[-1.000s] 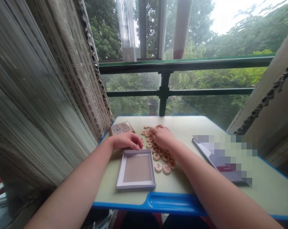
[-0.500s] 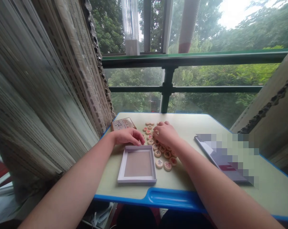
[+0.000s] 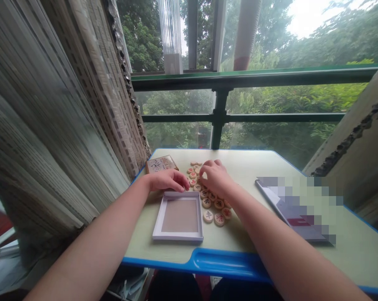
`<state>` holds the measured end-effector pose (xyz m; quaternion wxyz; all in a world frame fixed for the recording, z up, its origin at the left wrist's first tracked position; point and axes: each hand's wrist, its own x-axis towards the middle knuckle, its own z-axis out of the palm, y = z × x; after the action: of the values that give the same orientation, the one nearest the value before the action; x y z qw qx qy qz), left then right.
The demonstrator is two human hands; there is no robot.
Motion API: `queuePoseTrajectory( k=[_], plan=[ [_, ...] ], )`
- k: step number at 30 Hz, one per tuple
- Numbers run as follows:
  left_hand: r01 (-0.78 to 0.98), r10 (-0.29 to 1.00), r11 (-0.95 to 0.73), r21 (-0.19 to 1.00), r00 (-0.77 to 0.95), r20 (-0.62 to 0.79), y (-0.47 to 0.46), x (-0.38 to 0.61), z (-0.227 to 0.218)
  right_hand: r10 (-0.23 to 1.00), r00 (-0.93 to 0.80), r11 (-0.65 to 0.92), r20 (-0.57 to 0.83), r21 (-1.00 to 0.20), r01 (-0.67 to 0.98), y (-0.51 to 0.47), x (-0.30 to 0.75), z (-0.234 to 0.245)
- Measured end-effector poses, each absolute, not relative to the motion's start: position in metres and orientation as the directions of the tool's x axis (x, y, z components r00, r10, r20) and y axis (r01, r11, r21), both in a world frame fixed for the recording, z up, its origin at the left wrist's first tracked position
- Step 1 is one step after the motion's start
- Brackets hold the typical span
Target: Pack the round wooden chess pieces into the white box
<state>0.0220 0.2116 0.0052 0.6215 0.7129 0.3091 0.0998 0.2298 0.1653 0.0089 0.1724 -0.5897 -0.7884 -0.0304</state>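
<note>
Pale tabletop [image 3: 254, 165] with a blue rim runs away from the seated person, whose dark-clothed legs [image 3: 176, 286] show below its near edge. Along that edge is a blue molded groove [image 3: 229, 259]. Just beyond it, left of center, a shallow white box [image 3: 178, 237] lies open side up, its brownish bottom in view. Close to its right side sit round wooden pieces [image 3: 206, 202] marked with red or dark characters; the nearest two lie side by side, and the rest spread away in a loose cluster. Well to the right, a flat grayish object [image 3: 276, 205] rests on the tabletop, partly masked by blurred squares.

At the far edge of the white box is the left hand [image 3: 168, 180], fingers loosely bent and thumb apart from them; whether it holds anything cannot be told. To its right, the right hand [image 3: 215, 175] arches over the cluster with fingers curled downward; whether a piece is pinched there is hidden. Behind the left hand lies a patterned box [image 3: 160, 162], and a few more pieces sit past the fingers of the right.

Striped curtains [image 3: 66, 83] hang at the left. Beyond the tabletop stands a dark green railing [image 3: 254, 78], with leafy trees [image 3: 320, 100] outside.
</note>
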Motion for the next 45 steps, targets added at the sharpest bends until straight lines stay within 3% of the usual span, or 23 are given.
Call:
queuePoseTrajectory(
  k=[6,11,16,24,31,40,45],
  plan=[
    [0.307,0.545,-0.032,0.951,0.803,-0.241,0.213,0.022,0.004,0.92,-0.289,0.339,0.265,-0.169,0.925,0.162,0.228,0.013],
    [0.311,0.543,-0.039,0.95,0.804,-0.242,0.212,0.021,0.004,0.904,-0.356,0.385,0.238,-0.083,0.919,0.171,0.23,0.003],
    [0.32,0.561,-0.037,0.947,0.791,-0.245,0.211,0.022,0.006,0.941,-0.262,0.268,0.215,0.002,0.963,0.175,0.237,0.003],
    [0.326,0.548,-0.024,0.945,0.795,-0.26,0.213,0.022,0.004,0.964,-0.127,0.177,0.233,-0.208,0.962,0.18,0.237,-0.001],
    [0.331,0.559,-0.018,0.943,0.786,-0.265,0.212,0.023,0.005,0.985,-0.101,0.143,0.14,-0.339,0.93,0.179,0.24,0.006],
    [0.318,0.56,-0.011,0.948,0.787,-0.258,0.214,0.02,0.004,0.975,-0.141,0.17,0.173,-0.168,0.971,0.18,0.24,0.003],
    [0.305,0.555,-0.005,0.952,0.793,-0.251,0.213,0.022,0.005,0.98,-0.143,0.168,0.141,-0.184,0.968,0.182,0.244,0.002]
  ],
)
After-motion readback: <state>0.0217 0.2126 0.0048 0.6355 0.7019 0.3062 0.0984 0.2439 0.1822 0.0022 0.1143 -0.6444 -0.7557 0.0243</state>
